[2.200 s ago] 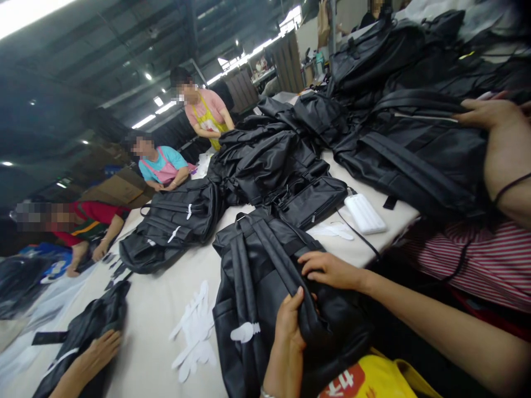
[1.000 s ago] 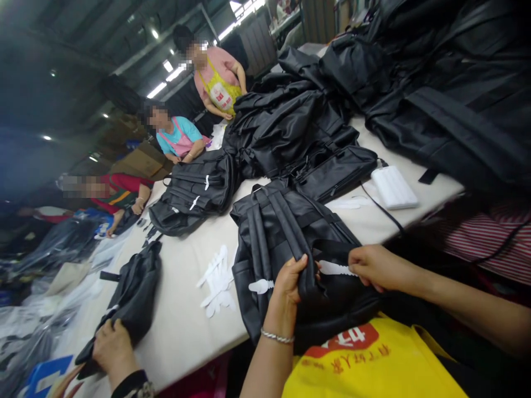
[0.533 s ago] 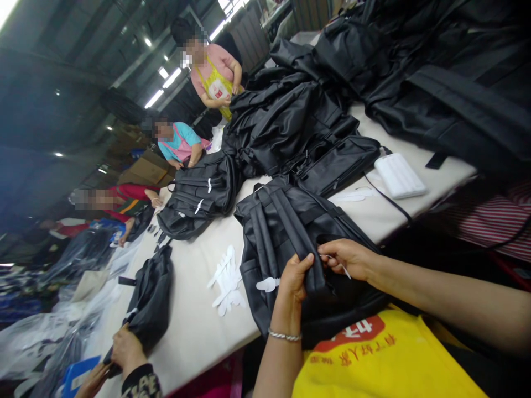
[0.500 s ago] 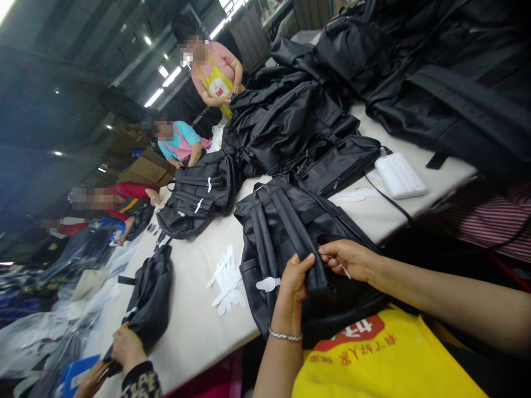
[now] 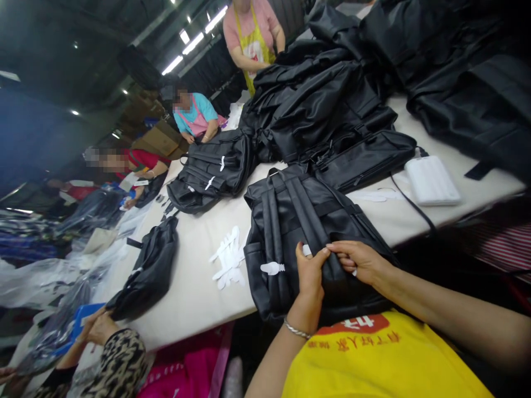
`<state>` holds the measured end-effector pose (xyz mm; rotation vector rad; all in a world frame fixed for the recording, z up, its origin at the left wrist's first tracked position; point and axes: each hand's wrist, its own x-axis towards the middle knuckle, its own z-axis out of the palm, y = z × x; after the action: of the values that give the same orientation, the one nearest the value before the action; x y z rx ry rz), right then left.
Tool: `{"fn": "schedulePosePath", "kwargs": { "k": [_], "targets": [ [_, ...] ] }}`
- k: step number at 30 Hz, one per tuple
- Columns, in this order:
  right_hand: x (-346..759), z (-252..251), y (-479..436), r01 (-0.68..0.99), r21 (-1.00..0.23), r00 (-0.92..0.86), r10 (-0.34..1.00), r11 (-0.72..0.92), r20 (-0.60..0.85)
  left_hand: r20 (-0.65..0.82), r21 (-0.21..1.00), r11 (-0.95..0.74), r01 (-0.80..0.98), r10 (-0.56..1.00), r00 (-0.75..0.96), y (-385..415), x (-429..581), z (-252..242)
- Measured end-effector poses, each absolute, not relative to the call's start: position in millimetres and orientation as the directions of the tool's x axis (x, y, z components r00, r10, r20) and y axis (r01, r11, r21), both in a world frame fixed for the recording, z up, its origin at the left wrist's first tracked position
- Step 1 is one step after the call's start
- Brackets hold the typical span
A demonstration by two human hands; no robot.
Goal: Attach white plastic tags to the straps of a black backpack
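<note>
Nearest, at the tabletop (image 5: 194, 287) edge, a black backpack (image 5: 290, 221) is lying strap side up. Its right shoulder strap (image 5: 319, 243) is being gripped by the left hand (image 5: 309, 276), thumb and fingers closed around it, while a small white paper tag (image 5: 307, 250) is being pinched against the same strap by the right hand (image 5: 359, 260) (its fingertips are closed on it). The work is probably best done with the strap being kept flat and taut while the tag is being wrapped. Compared with the picture half a second back, the hands are being held closer together and the tag is now being pressed onto the strap. Left, loose white tags (image 5: 228, 257) are lying; farther off, more black bags (image 5: 323, 99) are being piled.
</note>
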<state>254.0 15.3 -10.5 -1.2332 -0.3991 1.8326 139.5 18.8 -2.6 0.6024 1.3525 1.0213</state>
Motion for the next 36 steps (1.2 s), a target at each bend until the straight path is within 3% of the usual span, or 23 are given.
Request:
{"fn": "schedulePosePath", "kwargs": {
  "k": [7, 11, 15, 18, 23, 30, 32, 36],
  "targets": [
    [254, -10, 16, -0.423, -0.703, -0.097, 0.8, -0.571, -0.592, -0.527, 0.713, 0.433, -0.552, 0.85, -0.014, 7, 138, 6],
    [255, -11, 14, -0.426, -0.712, -0.105, 0.812, -0.559, -0.574, -0.494, 0.711, 0.397, -0.58, 0.87, -0.011, 2, 137, 5],
    [258, -11, 14, -0.431, -0.697, -0.126, 0.803, -0.573, -0.582, -0.473, 0.693, 0.463, -0.553, 0.87, 0.135, 3, 138, 1],
    [259, -9, 14, -0.415, -0.686, -0.179, 0.793, -0.598, -0.583, -0.499, 0.723, 0.465, -0.511, 0.863, 0.08, 6, 138, -7],
    [264, -2, 16, -0.192, -0.794, -0.12, 0.817, -0.576, -0.564, -0.471, 0.815, 0.406, -0.413, 0.88, -0.064, 9, 140, -18],
    [280, 1, 20, 0.241, -0.875, 0.012, 0.903, -0.419, -0.429, -0.449, 0.853, 0.394, -0.343, 0.889, -0.096, 7, 141, -20],
    [281, 4, 22, 0.289, -0.873, 0.005, 0.912, -0.393, -0.41, -0.437, 0.853, 0.381, -0.355, 0.895, -0.087, 7, 140, -21],
    [280, 11, 24, 0.214, -0.859, -0.022, 0.877, -0.465, -0.48, -0.41, 0.856, 0.352, -0.379, 0.908, -0.083, 6, 139, -24]
  ]
}}
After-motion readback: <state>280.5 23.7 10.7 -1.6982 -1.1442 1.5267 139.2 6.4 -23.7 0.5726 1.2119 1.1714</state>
